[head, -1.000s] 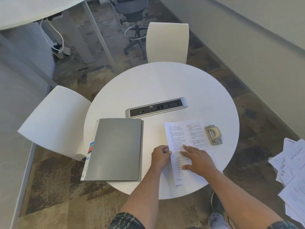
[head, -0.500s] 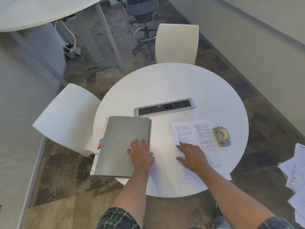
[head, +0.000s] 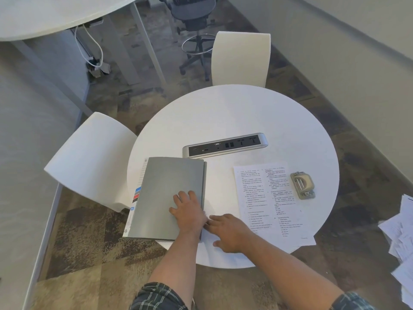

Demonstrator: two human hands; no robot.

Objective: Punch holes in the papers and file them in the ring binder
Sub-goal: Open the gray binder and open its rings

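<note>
A closed grey ring binder (head: 165, 189) with coloured index tabs lies at the left of the round white table (head: 234, 113). My left hand (head: 186, 211) rests flat on its cover near the right edge, fingers spread. My right hand (head: 230, 231) lies on the table just right of the binder's edge, fingertips touching that edge, holding nothing. Printed paper sheets (head: 268, 202) lie flat on the right of the table. A beige hole punch (head: 302, 184) sits beside the paper's upper right corner.
A silver power and port strip (head: 225, 145) lies across the table's middle. White chairs stand at the left (head: 91, 157) and the far side (head: 241, 57). Loose printed sheets (head: 400, 238) are scattered on the carpet at the right. Another desk and an office chair stand beyond.
My left hand left the paper and came to rest on the binder cover. My right hand slid left off the paper to the binder's right edge.
</note>
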